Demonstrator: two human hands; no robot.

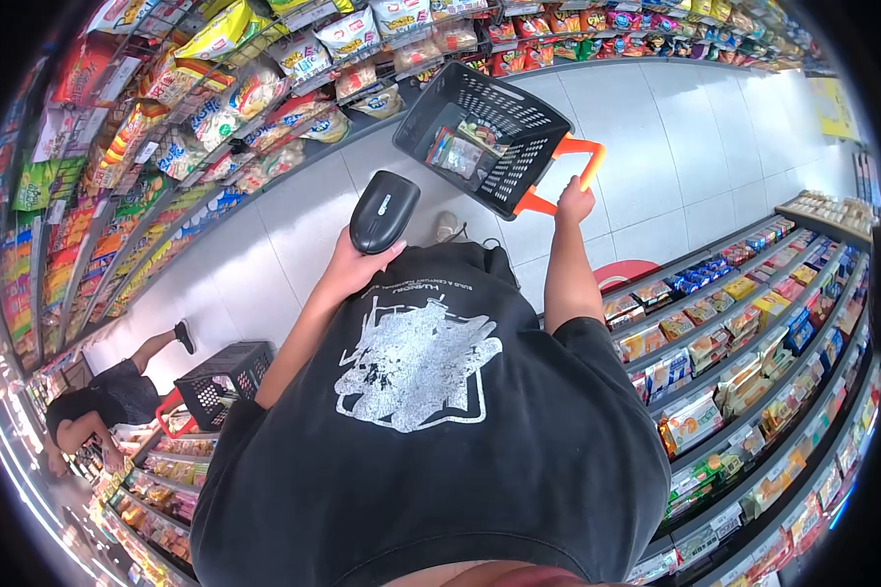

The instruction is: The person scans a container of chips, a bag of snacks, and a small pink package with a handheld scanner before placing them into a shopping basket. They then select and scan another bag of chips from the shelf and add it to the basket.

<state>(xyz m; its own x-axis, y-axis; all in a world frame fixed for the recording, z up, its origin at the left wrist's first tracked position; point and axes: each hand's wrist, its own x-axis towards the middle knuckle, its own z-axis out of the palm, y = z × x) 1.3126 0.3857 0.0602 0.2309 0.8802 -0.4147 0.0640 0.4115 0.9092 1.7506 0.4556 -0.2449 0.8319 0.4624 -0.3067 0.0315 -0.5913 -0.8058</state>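
My left hand (352,264) grips a black handheld barcode scanner (384,210) with a rounded head and a small pale logo; its handle is hidden by my fingers. To the right, my right hand (575,201) is closed around the orange handle (594,161) of a dark grey shopping basket (533,122) with slotted walls. The basket hangs tilted in front of me. Inside it lie a few flat packages (463,154), one in clear plastic, too small to read.
Snack shelves (294,108) curve along the left and far side. Shelves of boxed and wrapped packages (754,342) rise at right. Pale floor tiles (646,117) run between. At lower left, another person (117,396) in dark clothes is by a second basket (225,382) with a red handle.
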